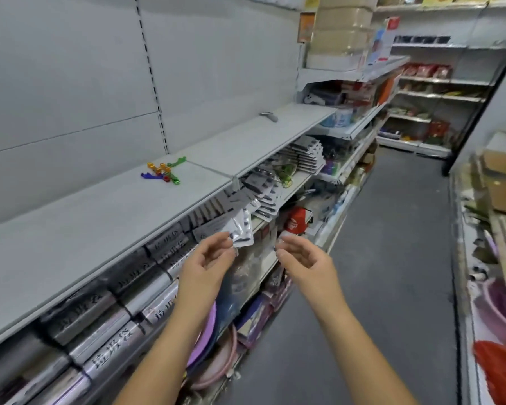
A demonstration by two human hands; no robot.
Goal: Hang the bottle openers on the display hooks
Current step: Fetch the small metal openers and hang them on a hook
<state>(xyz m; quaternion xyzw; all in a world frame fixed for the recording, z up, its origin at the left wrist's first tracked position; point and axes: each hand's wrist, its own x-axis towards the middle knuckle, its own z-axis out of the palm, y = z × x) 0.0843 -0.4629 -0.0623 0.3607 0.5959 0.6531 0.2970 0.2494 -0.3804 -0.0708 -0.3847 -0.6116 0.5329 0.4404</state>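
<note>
A small pile of coloured metal bottle openers (164, 172), green, orange, purple and red, lies on the grey top shelf (100, 217). Below the shelf's front edge, rows of carded packets (263, 185) hang on display hooks. My left hand (208, 258) is raised in front of these rows. Its thumb and forefinger pinch the lower corner of a clear silvery packet (242, 229) that hangs there. My right hand (301, 255) is level with it, a little to the right, fingers curled. A bit of clear plastic (287, 235) shows at its fingertips; whether it is held is unclear.
Rolls in black and silver wrappers (105, 311) fill the shelf under the top one. Purple and pink basins (211, 346) stand lower down. A grey handled tool (269, 116) lies further along the top shelf. The dark aisle floor (392, 258) runs on the right, with cluttered goods beyond it.
</note>
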